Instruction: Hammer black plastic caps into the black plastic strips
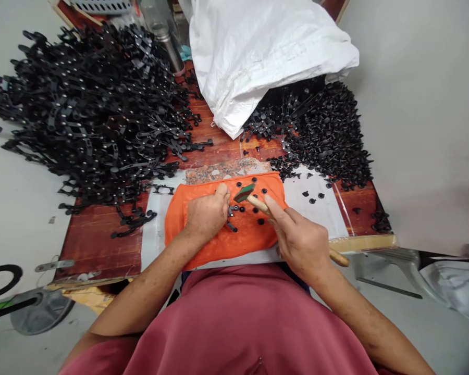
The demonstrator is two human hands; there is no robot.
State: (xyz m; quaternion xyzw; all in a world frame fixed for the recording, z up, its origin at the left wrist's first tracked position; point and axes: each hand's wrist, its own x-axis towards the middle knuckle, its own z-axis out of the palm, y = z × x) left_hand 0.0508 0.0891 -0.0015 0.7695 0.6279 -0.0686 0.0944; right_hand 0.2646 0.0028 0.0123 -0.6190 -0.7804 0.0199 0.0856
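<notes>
The right hand [303, 242] has its fingers clamped on a hammer [258, 204] above orange cloth [246, 245]; whether the left hand [206, 214] grips the black clip [232, 226], I cannot tell.

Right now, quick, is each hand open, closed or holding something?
Left hand: closed near a black part; can't tell if it holds anything.
Right hand: closed, holding the hammer.

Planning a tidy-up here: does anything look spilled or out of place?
Possibly: three small black pieces lie on the white sheet, apart from the heap at right, so they look like strays.
</notes>
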